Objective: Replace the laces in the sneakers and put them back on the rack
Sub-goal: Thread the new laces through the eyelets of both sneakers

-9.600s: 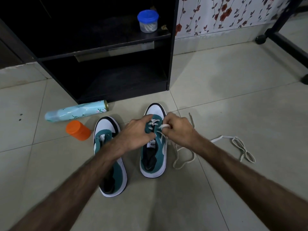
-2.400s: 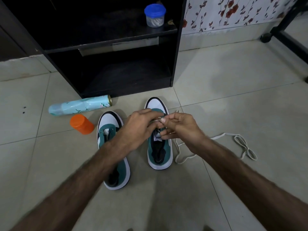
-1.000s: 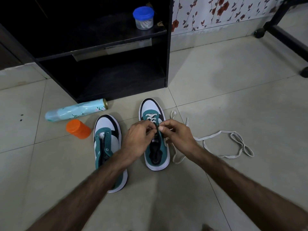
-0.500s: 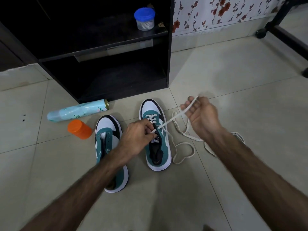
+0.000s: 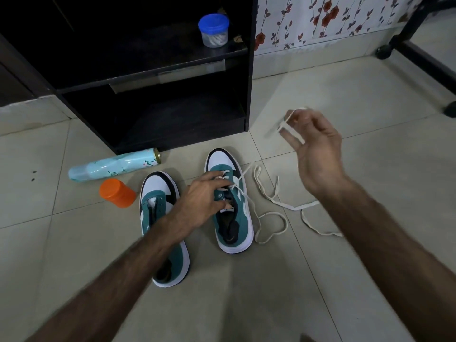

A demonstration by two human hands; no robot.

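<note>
Two teal-and-white sneakers stand on the tiled floor. The right sneaker [image 5: 234, 218] has a white lace [image 5: 271, 201] crossed through its front eyelets, and the lace's loose length trails over the floor to its right. My left hand [image 5: 204, 196] rests on that sneaker's tongue and eyelets, fingers curled over them. Raised above the floor to the right, my right hand [image 5: 313, 144] holds a blurred stretch of the lace in its curled fingers. The left sneaker [image 5: 158, 208] has no lace and is partly hidden by my left forearm. The black rack [image 5: 248, 70] stands behind the shoes.
A light-blue spray can [image 5: 113, 165] lies on its side left of the shoes, beside an orange cap [image 5: 117, 192]. A blue-lidded jar [image 5: 213, 29] sits on the rack's upper shelf. A black wheeled frame [image 5: 419, 53] stands at the far right before floral wallpaper.
My right hand has drawn the lace up and away to the right, higher than half a second ago. My left hand has stayed on the right sneaker, holding it down.
</note>
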